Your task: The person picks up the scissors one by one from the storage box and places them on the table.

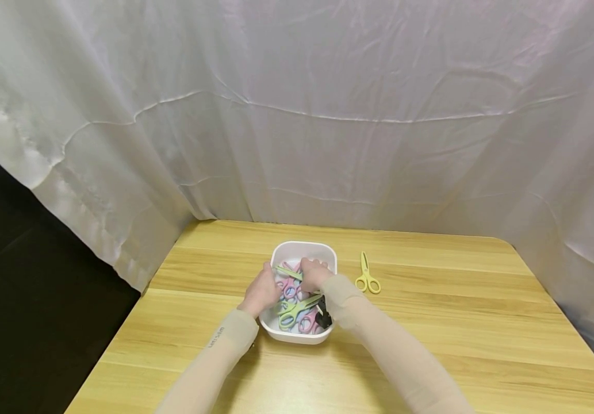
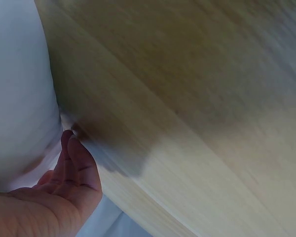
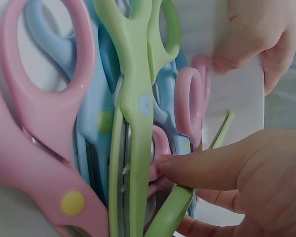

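A white bin (image 1: 299,339) stands on the table, filled with children's scissors. My left hand (image 1: 263,290) grips its left wall, thumb inside and fingers outside, as the left wrist view shows beside the bin's outer side (image 2: 19,89). My right hand (image 1: 314,275) reaches inside near the far end. In the right wrist view its thumb and fingers pinch a pair of green scissors (image 3: 173,211), partly hidden behind the thumb. Around it lie other green scissors (image 3: 137,111), pink scissors (image 3: 52,121) and blue scissors (image 3: 101,101), heaped on one another.
Yellow scissors (image 1: 366,276) lie on the wooden table (image 1: 457,310), right of the bin, blades pointing away. Behind the table hangs a pale curtain (image 1: 328,161). A dark area (image 1: 12,299) lies beyond the left table edge.
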Available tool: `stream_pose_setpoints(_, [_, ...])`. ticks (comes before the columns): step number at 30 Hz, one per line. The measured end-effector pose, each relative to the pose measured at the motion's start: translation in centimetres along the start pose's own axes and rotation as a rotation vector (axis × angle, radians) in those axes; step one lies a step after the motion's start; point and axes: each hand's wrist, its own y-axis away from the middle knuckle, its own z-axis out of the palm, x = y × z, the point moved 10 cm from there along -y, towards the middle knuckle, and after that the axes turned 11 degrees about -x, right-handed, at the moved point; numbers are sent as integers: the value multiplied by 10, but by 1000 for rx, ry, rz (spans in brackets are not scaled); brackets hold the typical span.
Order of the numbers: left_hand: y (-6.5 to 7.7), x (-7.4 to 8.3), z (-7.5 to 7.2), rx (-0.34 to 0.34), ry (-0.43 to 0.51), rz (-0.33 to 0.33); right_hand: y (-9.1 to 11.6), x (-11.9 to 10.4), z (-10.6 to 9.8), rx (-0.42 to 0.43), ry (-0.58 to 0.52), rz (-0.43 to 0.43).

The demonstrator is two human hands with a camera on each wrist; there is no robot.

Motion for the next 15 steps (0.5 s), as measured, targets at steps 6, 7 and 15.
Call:
stream_pose_setpoints(6, [-1, 0, 0, -2, -7, -1, -3, 1, 1, -10, -41, -2])
stream_pose_setpoints(7, [-1, 0, 0, -2, -3, -3, -3, 1, 1, -10, -46, -2])
stream_pose_setpoints(15, [-1, 0, -1, 6, -5, 1, 1, 0, -1, -7, -55, -7])
